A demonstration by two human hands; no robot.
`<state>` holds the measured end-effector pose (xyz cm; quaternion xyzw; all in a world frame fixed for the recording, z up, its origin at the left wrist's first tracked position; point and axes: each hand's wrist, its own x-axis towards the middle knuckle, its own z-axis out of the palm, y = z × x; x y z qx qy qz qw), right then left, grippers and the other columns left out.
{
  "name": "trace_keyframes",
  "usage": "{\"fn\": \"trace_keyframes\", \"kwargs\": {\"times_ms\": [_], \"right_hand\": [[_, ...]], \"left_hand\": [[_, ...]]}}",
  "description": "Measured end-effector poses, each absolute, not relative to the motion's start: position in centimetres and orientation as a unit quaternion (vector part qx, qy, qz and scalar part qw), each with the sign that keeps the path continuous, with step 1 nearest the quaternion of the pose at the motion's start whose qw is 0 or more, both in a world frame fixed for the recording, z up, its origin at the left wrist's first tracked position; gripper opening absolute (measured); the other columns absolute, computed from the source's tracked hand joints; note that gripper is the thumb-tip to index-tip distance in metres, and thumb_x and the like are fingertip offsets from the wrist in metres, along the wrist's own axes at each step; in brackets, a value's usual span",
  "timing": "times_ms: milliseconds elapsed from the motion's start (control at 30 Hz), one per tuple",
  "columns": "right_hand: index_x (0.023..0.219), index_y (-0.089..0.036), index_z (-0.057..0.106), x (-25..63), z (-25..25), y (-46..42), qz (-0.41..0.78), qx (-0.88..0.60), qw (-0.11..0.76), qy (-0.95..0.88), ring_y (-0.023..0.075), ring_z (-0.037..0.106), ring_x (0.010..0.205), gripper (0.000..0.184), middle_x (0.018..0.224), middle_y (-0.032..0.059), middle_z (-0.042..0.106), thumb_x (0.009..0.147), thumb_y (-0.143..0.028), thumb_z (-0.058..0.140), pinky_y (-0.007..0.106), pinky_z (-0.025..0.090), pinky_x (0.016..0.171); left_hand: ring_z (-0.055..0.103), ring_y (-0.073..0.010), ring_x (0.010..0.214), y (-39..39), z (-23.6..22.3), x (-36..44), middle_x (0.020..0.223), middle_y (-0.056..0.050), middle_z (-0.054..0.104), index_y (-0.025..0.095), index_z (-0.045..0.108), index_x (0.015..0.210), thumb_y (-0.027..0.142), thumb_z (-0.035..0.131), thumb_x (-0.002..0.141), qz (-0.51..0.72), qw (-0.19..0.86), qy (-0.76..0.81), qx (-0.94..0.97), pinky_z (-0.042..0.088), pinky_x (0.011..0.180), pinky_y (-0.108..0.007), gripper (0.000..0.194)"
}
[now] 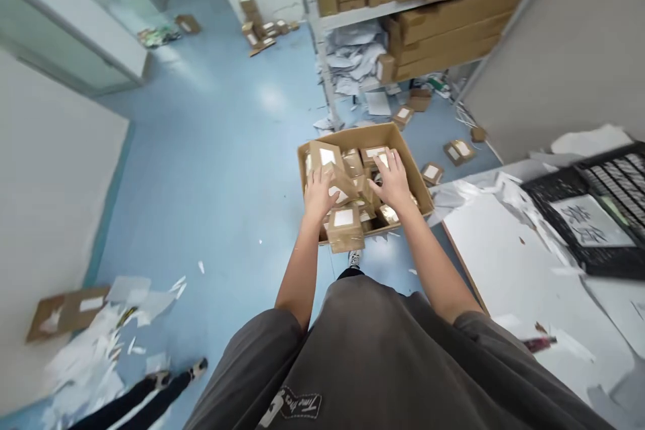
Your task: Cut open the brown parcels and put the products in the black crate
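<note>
A large open carton (416,181) stands on the floor before me, filled with small brown cardboard boxes, several with white labels. My left hand (320,195) rests at the left of the pile, fingers spread and thumb apart, against a tilted small box (341,183). Another labelled box (322,151) leans just beyond its fingertips. Over the right part of the pile is my right hand (394,181), fingers spread, its tips touching a labelled box (371,153). Near the carton's front edge, a small box (345,232) sits on top. The undersides of both hands are hidden.
Shelving (363,19) with stacked cartons rises beyond the carton. Loose small boxes (458,151) and paper scraps lie on the blue floor. At right are a white tabletop (534,262) and a black crate (579,215). Another person's legs (151,396) show at lower left beside a paper heap (95,349).
</note>
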<state>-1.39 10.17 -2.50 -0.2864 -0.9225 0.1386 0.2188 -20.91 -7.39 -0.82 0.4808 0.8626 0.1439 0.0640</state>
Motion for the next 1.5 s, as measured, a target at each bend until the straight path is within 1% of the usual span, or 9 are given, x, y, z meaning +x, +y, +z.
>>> {"fn": "trace_keyframes", "kwargs": {"times_ms": [133,267,400,467,600,800,1067,1300,1500], "right_hand": [[0.165,-0.022,0.041,-9.9,-4.4,9.8,0.177,-0.222,0.181,-0.942,0.0439,0.011,0.165,0.078,0.18,0.0132,0.014,0.094,-0.039,0.07,0.069,0.023,0.128],[0.165,-0.022,0.04,-14.4,-8.0,9.4,0.2,-0.222,0.093,-0.95,0.0445,0.013,0.164,0.079,0.179,0.015,0.019,0.094,-0.037,0.071,0.066,0.025,0.128],[0.165,-0.021,0.04,-16.9,-11.7,8.1,0.211,-0.247,-0.042,-0.945,0.0439,0.034,0.155,0.077,0.172,0.0208,0.033,0.096,-0.033,0.07,0.057,0.039,0.122],[0.164,-0.021,0.041,-17.7,-13.1,7.3,0.208,-0.267,-0.111,-0.935,0.0411,0.049,0.144,0.071,0.164,0.0233,0.041,0.099,-0.031,0.067,0.05,0.047,0.114],[0.161,-0.02,0.04,-18.4,-14.1,6.7,0.183,-0.297,-0.158,-0.924,0.033,0.065,0.121,0.06,0.147,0.0228,0.05,0.105,-0.029,0.059,0.043,0.053,0.102],[0.16,-0.022,0.039,-16.9,-11.6,8.6,0.165,-0.306,-0.095,-0.933,0.0283,0.068,0.109,0.058,0.142,0.0188,0.051,0.107,-0.033,0.058,0.039,0.055,0.092],[0.158,-0.021,0.042,-8.2,-5.2,12.0,0.142,-0.368,0.075,-0.916,0.0302,0.068,0.111,0.059,0.142,0.0185,0.053,0.104,-0.031,0.062,0.039,0.057,0.092],[0.155,-0.019,0.045,8.9,-1.5,13.3,0.118,-0.496,0.178,-0.842,0.0302,0.068,0.111,0.056,0.141,0.0179,0.055,0.103,-0.03,0.064,0.039,0.058,0.091],[0.153,-0.018,0.047,25.9,-3.9,11.8,0.098,-0.608,0.236,-0.751,0.0311,0.067,0.112,0.056,0.141,0.019,0.055,0.102,-0.031,0.063,0.041,0.06,0.09]], "left_hand": [[0.024,-0.0414,0.163,-11.1,-3.0,-26.5,0.177,-0.01,0.028,0.028,0.043,0.163,0.037,0.076,0.093,0.142,0.086,0.905,0.392,0.032,0.13,-0.057,0.078],[0.032,-0.0413,0.159,-11.2,-7.7,-29.6,0.176,-0.013,0.03,0.03,0.036,0.167,0.038,0.077,0.092,0.13,0.16,0.918,0.339,0.039,0.125,-0.054,0.086],[0.046,-0.0381,0.151,-9.1,-13.8,-30.5,0.173,-0.018,0.033,0.029,0.024,0.171,0.036,0.08,0.09,0.139,0.275,0.898,0.315,0.046,0.117,-0.044,0.099],[0.057,-0.034,0.142,-8.0,-16.4,-30.2,0.165,-0.019,0.043,0.028,0.018,0.173,0.035,0.078,0.092,0.162,0.31,0.886,0.304,0.05,0.111,-0.039,0.1],[0.069,-0.0313,0.123,-7.0,-18.7,-29.2,0.146,-0.018,0.056,0.026,0.018,0.173,0.034,0.07,0.098,0.207,0.287,0.89,0.289,0.055,0.099,-0.038,0.091],[0.069,-0.0335,0.118,-5.6,-15.1,-28.8,0.14,-0.018,0.058,0.025,0.029,0.17,0.035,0.072,0.098,0.205,0.195,0.896,0.342,0.055,0.095,-0.039,0.084],[0.071,-0.0314,0.109,0.2,-5.8,-23.4,0.134,-0.013,0.06,0.03,0.028,0.171,0.038,0.072,0.098,0.201,0.107,0.862,0.452,0.057,0.091,-0.038,0.086],[0.069,-0.0326,0.113,7.1,-1.1,-9.5,0.137,-0.015,0.059,0.028,0.031,0.17,0.032,0.075,0.094,0.189,0.072,0.775,0.598,0.058,0.093,-0.039,0.088],[0.068,-0.0317,0.117,11.4,-1.7,6.5,0.134,-0.013,0.059,0.03,0.034,0.169,0.028,0.076,0.092,0.193,0.119,0.664,0.713,0.057,0.097,-0.038,0.088]]}}
